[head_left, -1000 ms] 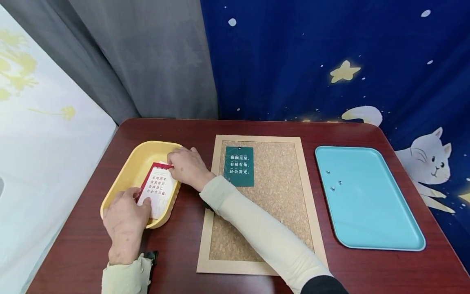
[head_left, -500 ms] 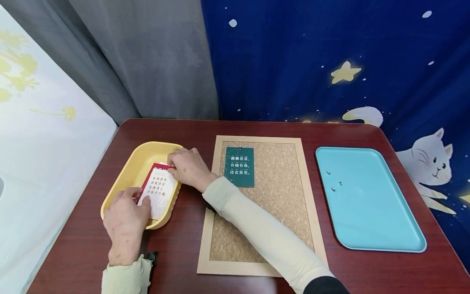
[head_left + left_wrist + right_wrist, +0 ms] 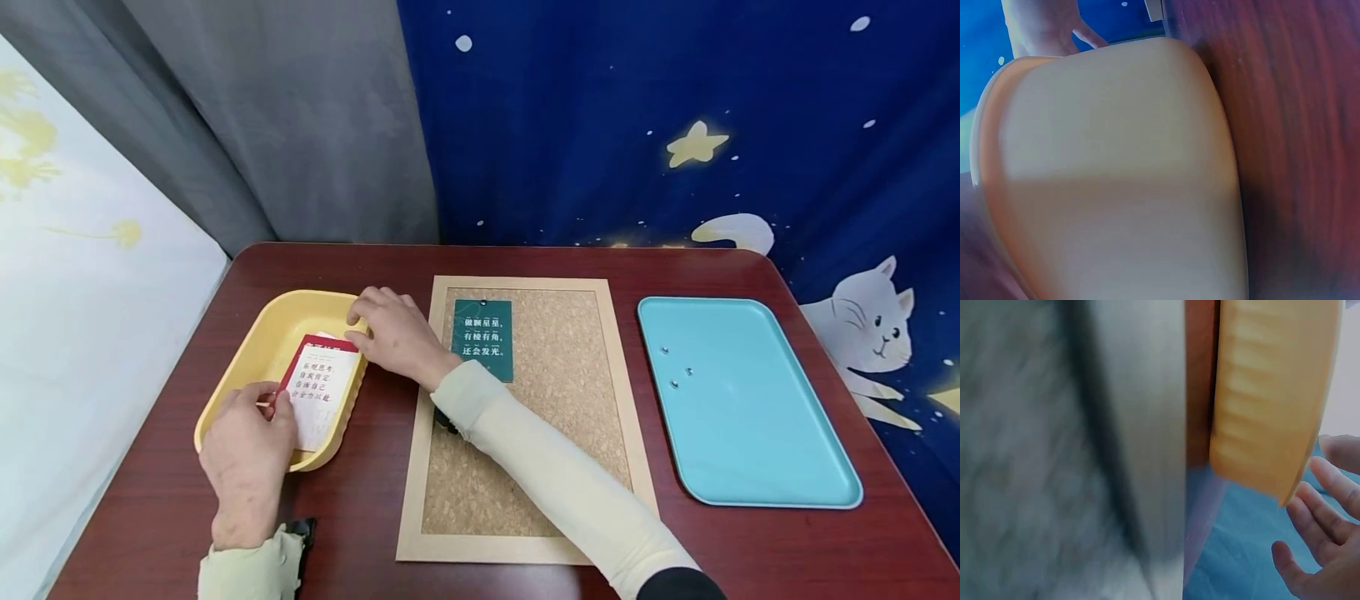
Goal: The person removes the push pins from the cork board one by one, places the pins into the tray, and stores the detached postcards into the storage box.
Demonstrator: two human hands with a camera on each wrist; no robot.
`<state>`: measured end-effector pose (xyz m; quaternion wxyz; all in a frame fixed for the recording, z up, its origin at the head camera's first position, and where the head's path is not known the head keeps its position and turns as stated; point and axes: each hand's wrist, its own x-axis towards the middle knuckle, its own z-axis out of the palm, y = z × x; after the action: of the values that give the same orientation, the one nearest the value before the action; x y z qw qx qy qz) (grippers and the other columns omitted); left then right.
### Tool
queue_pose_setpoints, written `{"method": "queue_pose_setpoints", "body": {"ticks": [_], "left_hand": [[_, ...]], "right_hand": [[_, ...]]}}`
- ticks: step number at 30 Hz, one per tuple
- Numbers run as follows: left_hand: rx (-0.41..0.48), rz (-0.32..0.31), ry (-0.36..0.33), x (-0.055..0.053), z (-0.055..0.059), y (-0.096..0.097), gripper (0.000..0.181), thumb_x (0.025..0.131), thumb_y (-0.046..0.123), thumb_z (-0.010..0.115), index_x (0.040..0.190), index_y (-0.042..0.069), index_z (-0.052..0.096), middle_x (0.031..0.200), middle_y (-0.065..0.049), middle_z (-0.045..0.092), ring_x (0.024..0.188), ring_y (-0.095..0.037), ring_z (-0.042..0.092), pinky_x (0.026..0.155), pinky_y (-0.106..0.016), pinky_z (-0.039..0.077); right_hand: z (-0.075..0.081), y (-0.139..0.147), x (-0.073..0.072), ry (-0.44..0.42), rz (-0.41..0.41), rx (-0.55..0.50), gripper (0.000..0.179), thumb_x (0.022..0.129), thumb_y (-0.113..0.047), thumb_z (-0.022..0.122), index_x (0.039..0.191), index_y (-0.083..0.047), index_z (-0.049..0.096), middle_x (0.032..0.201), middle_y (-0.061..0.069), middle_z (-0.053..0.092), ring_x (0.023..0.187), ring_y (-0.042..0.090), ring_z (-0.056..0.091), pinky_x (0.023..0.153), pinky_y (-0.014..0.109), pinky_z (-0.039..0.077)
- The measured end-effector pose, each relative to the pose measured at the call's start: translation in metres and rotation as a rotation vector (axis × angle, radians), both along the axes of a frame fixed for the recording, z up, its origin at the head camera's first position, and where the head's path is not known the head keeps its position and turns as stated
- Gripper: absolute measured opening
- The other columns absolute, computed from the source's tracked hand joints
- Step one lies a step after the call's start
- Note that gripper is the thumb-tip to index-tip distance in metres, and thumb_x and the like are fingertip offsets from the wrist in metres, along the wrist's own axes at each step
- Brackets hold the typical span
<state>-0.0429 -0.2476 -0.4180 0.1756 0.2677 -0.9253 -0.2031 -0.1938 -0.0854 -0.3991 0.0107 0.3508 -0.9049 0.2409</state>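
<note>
In the head view, a white card [image 3: 318, 412] with red printed characters overlaps a red card [image 3: 342, 344] inside the yellow basket [image 3: 300, 304]. My left hand [image 3: 243, 446] reaches over the basket's near-left rim and pinches the cards' left edge between thumb and fingers; the fingertips are partly hidden. At the right rim, my right hand [image 3: 397, 333] has its thumb and index finger spread apart, holding nothing, just beside the red card's corner. The right wrist view shows loosely bent fingers [image 3: 1316, 515] right at the basket's rim.
A wood-framed cork board [image 3: 562, 433] lies mid-table under my right forearm. A green card [image 3: 483, 342] is pinned near its top left. A blue tray [image 3: 757, 400] at the right bears several small shiny pins [image 3: 674, 384]. A grey curtain and a starry blue curtain hang behind.
My right hand has let go of the red card's corner and opened its fingers, drawing slightly right. The left thumb has slid from the white card's face to its left edge.
</note>
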Motion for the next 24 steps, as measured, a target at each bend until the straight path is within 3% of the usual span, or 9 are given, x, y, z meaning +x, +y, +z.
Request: {"method": "queue_pose_setpoints", "body": {"ticks": [6,12,14,19,24], "left_hand": [[-0.023,-0.001,0.072,-0.001,0.005,0.004,0.023,0.098,0.018,0.063,0.112,0.003,0.074,0.096,-0.019,0.070,0.082,-0.036,0.064,0.064,-0.044,0.040],[-0.085,-0.077,0.266,-0.002,0.007,0.011,0.021,0.095,0.011,0.065,0.110,0.000,0.075,0.094,-0.021,0.071,0.081,-0.038,0.066,0.067,-0.046,0.042],[-0.102,-0.111,0.318,-0.003,0.008,0.015,0.020,0.095,0.010,0.065,0.107,-0.002,0.075,0.094,-0.022,0.072,0.080,-0.039,0.066,0.068,-0.048,0.043],[-0.100,-0.168,0.363,-0.007,0.013,0.023,0.019,0.094,0.009,0.065,0.107,-0.002,0.075,0.098,-0.023,0.071,0.087,-0.042,0.066,0.074,-0.055,0.042],[-0.107,-0.243,0.419,-0.011,0.015,0.033,0.018,0.093,0.006,0.067,0.106,-0.002,0.075,0.097,-0.022,0.071,0.087,-0.042,0.066,0.076,-0.056,0.044]], "right_hand": [[-0.001,0.016,-0.006,0.000,-0.015,-0.032,0.023,0.103,-0.037,0.066,0.119,-0.022,0.071,0.123,-0.009,0.063,0.120,0.011,0.055,0.104,0.033,0.044],[-0.004,0.031,-0.013,-0.024,-0.054,-0.063,0.029,0.103,-0.036,0.066,0.126,-0.020,0.067,0.129,-0.005,0.063,0.124,0.015,0.056,0.108,0.036,0.047],[-0.004,0.037,-0.015,-0.035,-0.058,-0.071,0.030,0.103,-0.035,0.066,0.128,-0.019,0.066,0.131,-0.003,0.062,0.129,0.016,0.056,0.116,0.037,0.044],[-0.006,0.050,-0.021,-0.056,-0.059,-0.077,0.032,0.103,-0.032,0.066,0.130,-0.016,0.066,0.130,0.000,0.062,0.127,0.018,0.057,0.117,0.038,0.044],[-0.009,0.062,-0.025,-0.075,-0.079,-0.065,0.030,0.102,-0.030,0.067,0.128,-0.015,0.067,0.127,0.000,0.063,0.121,0.018,0.057,0.108,0.038,0.048]]}}
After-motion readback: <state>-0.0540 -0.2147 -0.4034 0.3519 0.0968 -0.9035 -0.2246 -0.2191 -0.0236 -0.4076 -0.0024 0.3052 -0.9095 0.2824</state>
